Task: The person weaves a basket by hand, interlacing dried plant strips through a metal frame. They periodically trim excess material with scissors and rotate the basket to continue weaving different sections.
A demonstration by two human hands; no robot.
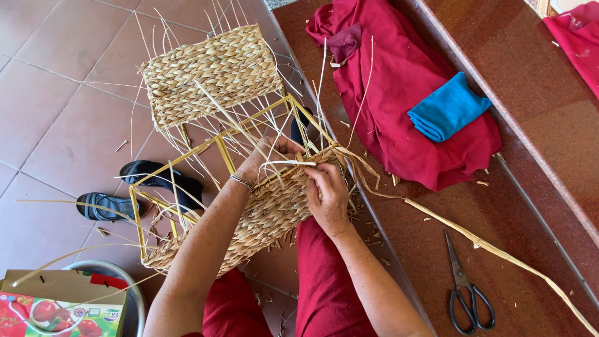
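Now both hands work on a half-woven basket which sits near the centre of the view, on the person's lap, built on a yellow wire frame. The left hand is at about 12 o'clock from the woven side panel; its fingers are curled and closed on the top edge of the weave and on thin straw strands. The right hand is just beside it, at 3 o'clock from the left one. Its fingers are pinched closed on a pale flat strand that runs across between the two hands. A silver bracelet is on the left wrist.

Another woven panel of the same basket stands at 11 o'clock from the hands, with many loose straw ends standing out of it. A long twisted fibre rope goes from the basket toward 4 o'clock, over the red-brown step.

On this step lies a dark red cloth at 1 o'clock, with a folded blue cloth on top of it. Black scissors lie at 5 o'clock, near the rope. On the tiled floor, at 9 o'clock, are two black sandals. At 7 o'clock is a metal basin, partly covered by a cardboard box with printed fruit.
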